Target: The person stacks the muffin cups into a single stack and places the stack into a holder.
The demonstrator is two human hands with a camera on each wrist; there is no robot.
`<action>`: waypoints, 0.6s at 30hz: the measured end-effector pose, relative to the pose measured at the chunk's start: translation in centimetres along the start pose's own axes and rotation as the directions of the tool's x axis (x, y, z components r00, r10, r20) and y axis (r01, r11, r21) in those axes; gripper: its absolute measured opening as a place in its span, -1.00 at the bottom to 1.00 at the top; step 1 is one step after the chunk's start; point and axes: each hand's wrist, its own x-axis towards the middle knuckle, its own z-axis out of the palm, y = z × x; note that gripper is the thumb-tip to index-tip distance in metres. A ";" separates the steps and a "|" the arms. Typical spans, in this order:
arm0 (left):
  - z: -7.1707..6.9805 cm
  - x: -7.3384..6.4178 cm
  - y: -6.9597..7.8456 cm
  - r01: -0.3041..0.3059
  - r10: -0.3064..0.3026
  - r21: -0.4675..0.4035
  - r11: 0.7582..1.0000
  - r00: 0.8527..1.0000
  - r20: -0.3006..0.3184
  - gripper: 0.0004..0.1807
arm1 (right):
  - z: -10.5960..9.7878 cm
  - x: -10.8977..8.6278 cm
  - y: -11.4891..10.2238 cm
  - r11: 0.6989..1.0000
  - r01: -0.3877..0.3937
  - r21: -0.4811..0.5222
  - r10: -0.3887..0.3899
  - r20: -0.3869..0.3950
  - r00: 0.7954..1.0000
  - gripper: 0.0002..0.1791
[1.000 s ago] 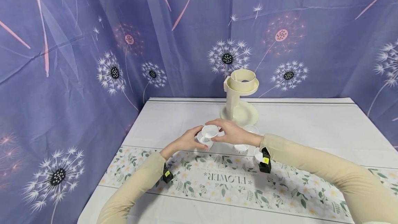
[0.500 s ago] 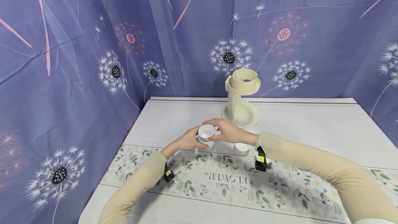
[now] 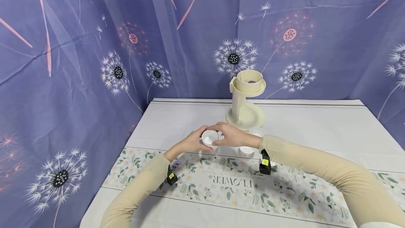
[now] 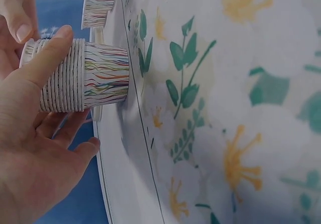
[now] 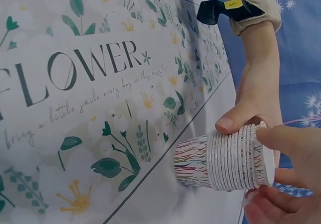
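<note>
A stack of nested white paper cups with thin coloured wavy stripes stands upright on the table, the rims crowded together at its upper part. My left hand grips the stack from the left, thumb and fingers around the rims. From the other side my right hand holds the top cup at its rim, thumb in front and fingers behind. In the right wrist view both hands meet around the upper end of the stack.
More white cups stand to the right, partly hidden under my right forearm, with another cup behind them. A cream stand with a ring-shaped top and round base is at the back. A floral runner crosses the table; a blue curtain hangs behind.
My right hand has brought a cup left over the stack and lowered it into the top cup. The left hand has stayed around the stack.
</note>
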 end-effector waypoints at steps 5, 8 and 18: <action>0.1 0.1 -0.1 -0.020 0.020 0.003 1.000 1.000 -0.003 -0.10 | 0.1 -0.1 0.0 0.999 -0.005 -0.041 0.006 0.023 1.000 -0.38; 0.1 0.1 -0.1 -0.012 0.012 0.013 1.000 1.000 -0.007 -0.08 | 0.2 -0.1 0.1 0.998 -0.014 -0.053 0.016 0.029 0.999 -0.36; 0.1 0.0 0.1 -0.010 0.010 -0.003 1.000 1.000 -0.001 -0.06 | -0.3 -0.7 0.3 0.999 -0.032 0.007 0.032 -0.038 0.999 -0.47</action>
